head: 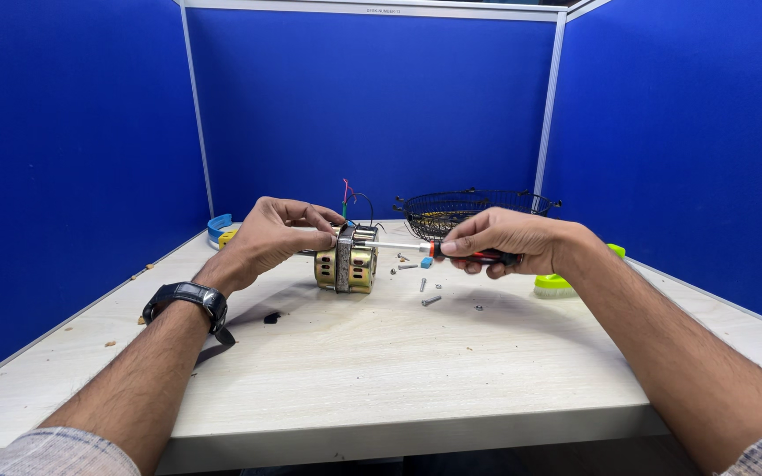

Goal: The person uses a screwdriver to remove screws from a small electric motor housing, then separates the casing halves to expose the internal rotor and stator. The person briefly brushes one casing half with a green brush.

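Note:
A brass-coloured electric motor point(352, 264) with a grey metal band and coloured wires lies on its side on the pale table point(381, 370). My left hand point(271, 236) grips its left end and top. My right hand point(509, 244) holds a screwdriver point(434, 249) with a red and black handle. Its thin shaft runs level to the left and its tip meets the motor's right face. Several loose screws point(429, 291) lie on the table just right of the motor.
A black wire basket point(469, 211) stands at the back behind the screwdriver. A yellow-green piece point(556, 284) sits under my right wrist; a blue and yellow object point(220, 231) lies at the back left. Blue partition walls enclose three sides. A small black bit point(271, 317) lies near my left wrist.

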